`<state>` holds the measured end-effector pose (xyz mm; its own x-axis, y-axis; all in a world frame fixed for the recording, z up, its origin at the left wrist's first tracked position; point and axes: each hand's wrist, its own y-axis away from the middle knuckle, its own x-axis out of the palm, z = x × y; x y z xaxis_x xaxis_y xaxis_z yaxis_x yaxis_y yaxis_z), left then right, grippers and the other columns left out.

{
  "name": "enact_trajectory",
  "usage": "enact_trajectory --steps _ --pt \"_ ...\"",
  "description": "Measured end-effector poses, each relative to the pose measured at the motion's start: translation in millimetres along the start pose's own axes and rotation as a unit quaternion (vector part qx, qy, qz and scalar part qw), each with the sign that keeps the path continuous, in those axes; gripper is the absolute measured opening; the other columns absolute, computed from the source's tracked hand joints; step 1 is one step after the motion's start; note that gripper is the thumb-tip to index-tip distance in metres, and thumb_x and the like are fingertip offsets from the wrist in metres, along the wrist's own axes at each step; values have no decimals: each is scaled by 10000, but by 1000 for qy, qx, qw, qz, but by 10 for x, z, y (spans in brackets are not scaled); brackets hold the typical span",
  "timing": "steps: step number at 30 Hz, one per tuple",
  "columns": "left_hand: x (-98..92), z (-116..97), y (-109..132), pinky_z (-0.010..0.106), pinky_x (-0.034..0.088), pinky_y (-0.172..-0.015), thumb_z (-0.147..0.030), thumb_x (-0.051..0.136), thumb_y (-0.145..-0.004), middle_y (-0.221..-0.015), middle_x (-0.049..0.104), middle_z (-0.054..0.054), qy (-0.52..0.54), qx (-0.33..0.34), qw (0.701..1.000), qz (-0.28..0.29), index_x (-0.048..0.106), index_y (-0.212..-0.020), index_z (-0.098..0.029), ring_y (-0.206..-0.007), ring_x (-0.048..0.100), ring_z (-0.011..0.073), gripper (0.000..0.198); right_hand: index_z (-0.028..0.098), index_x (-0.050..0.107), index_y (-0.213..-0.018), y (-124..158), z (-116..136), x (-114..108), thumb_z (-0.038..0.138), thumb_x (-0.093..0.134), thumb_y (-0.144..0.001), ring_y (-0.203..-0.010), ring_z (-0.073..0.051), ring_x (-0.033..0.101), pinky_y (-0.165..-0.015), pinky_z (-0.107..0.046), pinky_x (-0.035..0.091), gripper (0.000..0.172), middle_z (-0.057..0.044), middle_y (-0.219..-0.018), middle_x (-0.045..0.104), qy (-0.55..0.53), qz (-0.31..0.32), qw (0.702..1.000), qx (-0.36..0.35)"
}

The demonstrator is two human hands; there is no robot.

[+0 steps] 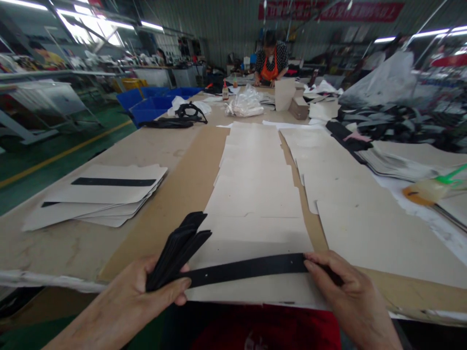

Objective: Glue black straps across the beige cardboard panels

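Note:
My left hand (160,287) grips a bundle of black strips (178,245) that fans up and away from the palm. Between its thumb and fingers it also pinches the left end of one separate black strip (251,268). The right end of that strip is pinched by my right hand (339,277). Stretched between both hands, the strip bows slightly upward and shows a small hole near each end. Below it lies the nearest of the overlapping pale cardboard sheets (255,194), which run away from me in a column. Whether the strip touches the sheet I cannot tell.
To the left is a stack of cardboard pieces (109,194), black strips on some. A second column of sheets (365,218) lies right, beside a glue bottle (426,190). Blue bins (156,104), plastic bags (248,102) and a co-worker in an orange apron (270,65) are farther off.

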<state>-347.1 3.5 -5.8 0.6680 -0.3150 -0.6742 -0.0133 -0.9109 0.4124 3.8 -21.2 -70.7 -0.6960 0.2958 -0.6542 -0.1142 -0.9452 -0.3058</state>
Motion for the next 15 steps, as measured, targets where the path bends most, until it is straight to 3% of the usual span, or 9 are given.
enact_trajectory --steps 5,9,15 --pt "-24 -249 -98 270 496 -618 -610 550 -747 -683 712 6 -38 23 999 -17 727 -849 -211 -675 664 232 449 244 751 -871 -94 -31 159 400 598 -865 -806 -182 721 -755 -276 578 218 -24 -875 759 19 -29 999 26" --pt "36 -290 -151 291 503 -627 -568 567 -771 -621 689 6 -44 43 997 -40 722 -978 -221 -630 647 243 433 230 739 -869 -99 -68 221 387 582 -874 -788 -190 716 -739 -298 572 222 -34 -860 752 42 -33 998 26" --pt "85 -248 -213 328 530 -725 -566 579 -783 -924 772 50 -66 58 994 -67 715 -1061 -244 -858 697 294 446 224 732 -858 -117 -79 244 349 589 -873 -762 -190 714 -721 -300 570 191 -39 -845 751 68 -49 996 19"
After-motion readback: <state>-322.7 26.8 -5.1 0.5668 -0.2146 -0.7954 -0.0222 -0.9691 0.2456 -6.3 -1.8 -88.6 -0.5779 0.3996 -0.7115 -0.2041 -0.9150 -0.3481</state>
